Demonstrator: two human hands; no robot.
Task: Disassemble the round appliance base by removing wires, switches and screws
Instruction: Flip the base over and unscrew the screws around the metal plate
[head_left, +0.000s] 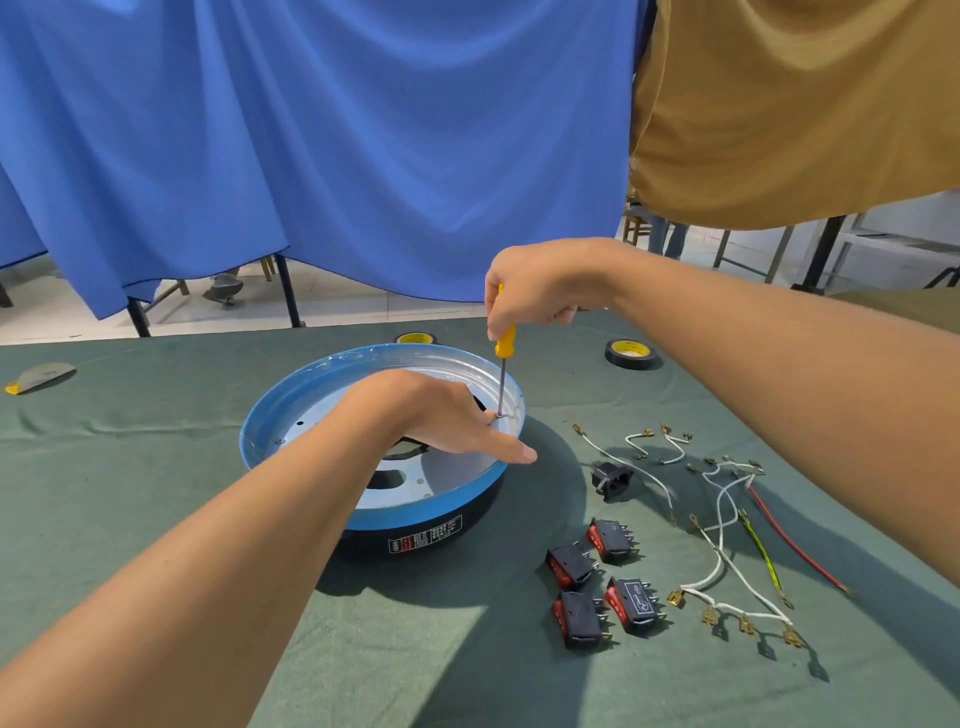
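The round appliance base (311, 395), blue-rimmed with a silver inside and black outer wall, sits on the green cloth. My right hand (530, 291) grips a yellow-handled screwdriver (505, 345) held upright, its tip on a screw (500, 415) at the base's right inner edge. My left hand (441, 415) lies across the base's right rim, thumb out over the edge, fingers by the screw. Several black-and-red rocker switches (602, 582), a black socket (612, 479) and loose wires (727, 530) lie on the cloth to the right.
Two rolls of black tape lie past the base, one (631, 354) to the right and one (415, 339) just behind its rim. A grey and yellow item (39, 376) lies far left. Blue and tan curtains hang behind the table (156, 519).
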